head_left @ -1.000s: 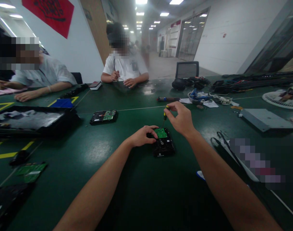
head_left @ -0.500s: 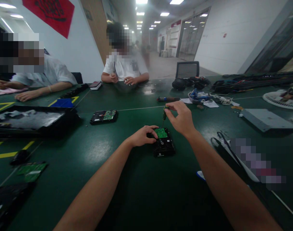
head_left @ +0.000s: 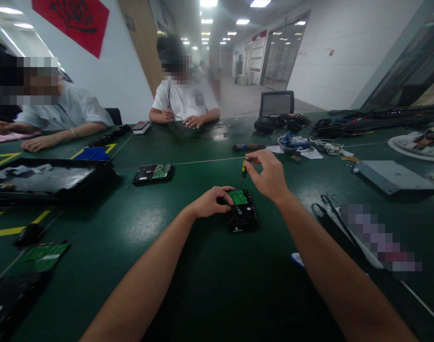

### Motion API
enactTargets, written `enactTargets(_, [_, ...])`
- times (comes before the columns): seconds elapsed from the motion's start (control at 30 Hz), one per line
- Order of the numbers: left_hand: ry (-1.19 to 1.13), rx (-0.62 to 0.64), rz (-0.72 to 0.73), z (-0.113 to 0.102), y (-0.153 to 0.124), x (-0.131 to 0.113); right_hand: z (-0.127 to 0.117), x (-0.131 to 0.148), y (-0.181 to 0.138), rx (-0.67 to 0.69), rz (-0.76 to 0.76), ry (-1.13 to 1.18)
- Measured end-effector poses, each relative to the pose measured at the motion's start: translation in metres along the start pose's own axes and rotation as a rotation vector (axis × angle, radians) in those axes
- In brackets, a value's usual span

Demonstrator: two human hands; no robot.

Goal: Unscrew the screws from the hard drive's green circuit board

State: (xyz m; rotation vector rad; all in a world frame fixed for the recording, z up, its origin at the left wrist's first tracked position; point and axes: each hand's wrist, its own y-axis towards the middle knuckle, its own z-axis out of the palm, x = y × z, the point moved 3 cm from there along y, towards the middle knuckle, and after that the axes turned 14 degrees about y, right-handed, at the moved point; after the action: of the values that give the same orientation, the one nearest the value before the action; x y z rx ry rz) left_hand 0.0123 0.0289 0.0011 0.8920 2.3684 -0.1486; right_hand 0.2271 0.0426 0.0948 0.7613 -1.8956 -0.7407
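Observation:
A black hard drive with a green circuit board on top lies on the green table in front of me. My left hand rests on the drive's left side, fingers curled against its edge. My right hand pinches the handle of a small yellow-and-black screwdriver. The screwdriver stands almost upright, its tip down at the far edge of the circuit board.
A second hard drive lies to the left, a black tray further left, loose green boards near the left edge. Another screwdriver, cables and a grey case lie at right. Two people sit across the table.
My right hand's fingers have shifted slightly on the screwdriver handle. The drive and my left hand have not moved.

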Motion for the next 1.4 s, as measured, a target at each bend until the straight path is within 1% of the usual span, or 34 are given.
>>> enactTargets(0.1, [-0.004, 0.005, -0.001, 0.0, 0.0, 0.001, 0.0, -0.003, 0.0, -0.017, 0.046, 0.032])
enactTargets(0.2, [-0.004, 0.001, -0.004, 0.001, 0.0, 0.002, 0.001, -0.004, -0.001, -0.003, 0.069, 0.053])
enactTargets(0.47, [-0.011, -0.014, 0.009, 0.0, 0.0, -0.003, 0.002, 0.002, 0.0, 0.014, -0.005, 0.004])
enactTargets(0.57, [-0.008, -0.01, 0.006, -0.001, 0.0, -0.003, 0.002, 0.004, 0.0, 0.012, 0.014, 0.009])
enactTargets(0.63, [-0.008, -0.003, -0.003, -0.001, 0.0, -0.002, 0.002, 0.004, -0.001, 0.005, 0.076, 0.011])
enactTargets(0.7, [-0.013, 0.005, -0.007, -0.001, -0.001, -0.001, 0.002, 0.0, -0.002, -0.003, 0.189, 0.051])
enactTargets(0.77, [-0.016, 0.011, -0.006, -0.001, -0.001, -0.001, 0.004, -0.005, -0.004, -0.003, 0.32, 0.166])
enactTargets(0.83, [-0.017, 0.014, -0.006, 0.0, -0.001, -0.001, 0.008, -0.008, -0.006, 0.013, 0.418, 0.324])
enactTargets(0.97, [-0.025, 0.005, 0.004, -0.001, 0.0, -0.001, 0.017, -0.011, -0.006, 0.08, 0.517, 0.551])
enactTargets(1.07, [-0.021, 0.006, 0.004, 0.0, 0.0, -0.001, 0.018, -0.013, -0.006, 0.067, 0.591, 0.664])
enactTargets(1.2, [-0.017, 0.008, -0.01, 0.0, 0.0, 0.0, 0.014, -0.015, -0.005, 0.054, 0.638, 0.687])
enactTargets(1.4, [-0.01, 0.001, 0.001, 0.0, 0.0, 0.0, 0.008, -0.015, -0.003, -0.006, 0.583, 0.563])
